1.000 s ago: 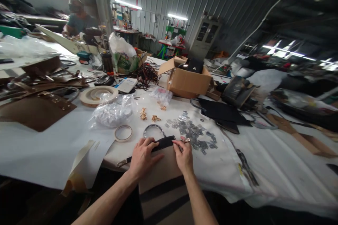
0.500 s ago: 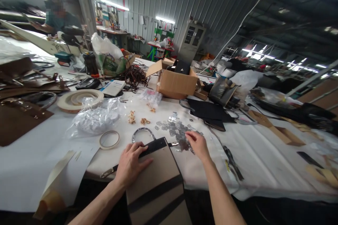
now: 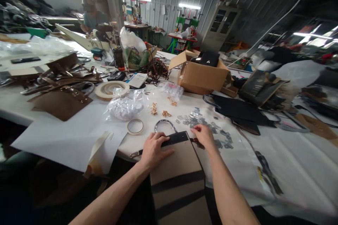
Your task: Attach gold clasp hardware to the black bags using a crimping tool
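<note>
A bag piece [image 3: 175,163] with a tan face and dark bands leans over the table's front edge, a black strip along its top. My left hand [image 3: 155,149] lies on its upper left part, fingers apart over the black strip and thumb on the tan face. A wrapped loop handle [image 3: 166,122] sticks out beyond the top. Close to the upper right corner, my right hand [image 3: 205,136] is closed in a pinch; what is between the fingertips cannot be made out. Small flat metal plates [image 3: 226,139] lie scattered beyond and beside that hand.
Small gold-coloured fittings [image 3: 166,113], a tape roll [image 3: 135,127] and a plastic bag of white pieces [image 3: 125,107] lie ahead. Behind are a cardboard box [image 3: 202,77] and larger rolls [image 3: 112,89]. Black bag pieces [image 3: 237,109] lie right, brown ones [image 3: 62,100] left. A person sits far left.
My right hand has moved from the metal plates toward the bag piece's upper right corner. My left hand stays on the piece. The view has turned left.
</note>
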Action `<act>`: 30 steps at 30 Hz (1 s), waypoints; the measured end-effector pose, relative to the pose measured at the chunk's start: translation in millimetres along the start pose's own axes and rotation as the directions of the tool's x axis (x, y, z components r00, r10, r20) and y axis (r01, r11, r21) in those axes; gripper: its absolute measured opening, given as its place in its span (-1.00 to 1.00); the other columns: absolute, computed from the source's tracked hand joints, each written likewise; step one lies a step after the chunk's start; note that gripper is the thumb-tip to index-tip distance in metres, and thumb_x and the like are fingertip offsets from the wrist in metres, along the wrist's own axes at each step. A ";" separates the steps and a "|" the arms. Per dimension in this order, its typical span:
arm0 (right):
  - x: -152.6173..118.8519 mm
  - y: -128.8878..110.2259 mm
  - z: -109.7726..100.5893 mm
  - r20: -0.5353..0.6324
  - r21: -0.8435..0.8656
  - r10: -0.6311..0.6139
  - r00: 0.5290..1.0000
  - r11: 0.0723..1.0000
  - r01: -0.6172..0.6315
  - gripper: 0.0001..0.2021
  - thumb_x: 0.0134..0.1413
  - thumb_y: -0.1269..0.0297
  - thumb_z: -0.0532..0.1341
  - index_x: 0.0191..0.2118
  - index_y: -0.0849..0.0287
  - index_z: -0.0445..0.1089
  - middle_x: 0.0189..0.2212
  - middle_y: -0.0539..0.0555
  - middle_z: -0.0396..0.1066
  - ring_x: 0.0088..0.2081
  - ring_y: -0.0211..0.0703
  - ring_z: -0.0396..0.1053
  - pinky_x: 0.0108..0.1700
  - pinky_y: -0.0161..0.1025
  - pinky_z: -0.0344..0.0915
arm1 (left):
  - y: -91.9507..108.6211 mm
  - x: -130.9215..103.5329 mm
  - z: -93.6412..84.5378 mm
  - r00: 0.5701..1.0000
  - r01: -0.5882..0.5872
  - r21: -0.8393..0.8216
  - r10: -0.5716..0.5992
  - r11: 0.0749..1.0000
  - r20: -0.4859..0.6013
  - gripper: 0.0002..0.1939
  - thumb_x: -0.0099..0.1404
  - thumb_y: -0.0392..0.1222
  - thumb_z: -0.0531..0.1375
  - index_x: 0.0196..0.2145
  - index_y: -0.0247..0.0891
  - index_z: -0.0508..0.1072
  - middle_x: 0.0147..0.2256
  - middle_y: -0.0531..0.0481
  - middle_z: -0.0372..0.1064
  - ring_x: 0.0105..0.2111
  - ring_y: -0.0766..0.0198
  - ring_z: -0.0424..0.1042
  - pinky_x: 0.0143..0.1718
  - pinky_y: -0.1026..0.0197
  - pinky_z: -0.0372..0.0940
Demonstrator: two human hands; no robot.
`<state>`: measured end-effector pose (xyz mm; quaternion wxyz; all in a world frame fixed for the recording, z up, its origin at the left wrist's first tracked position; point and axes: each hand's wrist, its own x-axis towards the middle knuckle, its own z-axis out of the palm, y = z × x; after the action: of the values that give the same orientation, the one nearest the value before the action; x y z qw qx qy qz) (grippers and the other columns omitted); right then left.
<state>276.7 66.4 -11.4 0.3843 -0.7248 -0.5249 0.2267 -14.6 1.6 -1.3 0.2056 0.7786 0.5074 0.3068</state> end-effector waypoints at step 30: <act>-56.8 -83.3 31.9 0.626 0.085 -0.354 0.695 0.917 0.390 -0.89 0.25 0.25 0.29 -0.28 0.08 0.57 -0.33 0.00 0.47 -0.29 -0.17 0.41 -0.22 -0.23 0.27 | -6.2 -0.8 3.0 1.000 -0.008 -0.006 0.008 1.000 -0.029 -0.55 0.16 0.17 0.47 -0.07 -0.08 0.63 -0.03 -0.03 0.50 -0.06 0.04 0.39 -0.02 0.01 0.39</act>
<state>184.8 36.2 31.4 0.2044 -0.4954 -0.7642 0.3589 -17.0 3.3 -7.7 0.1997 0.7754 0.5063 0.3204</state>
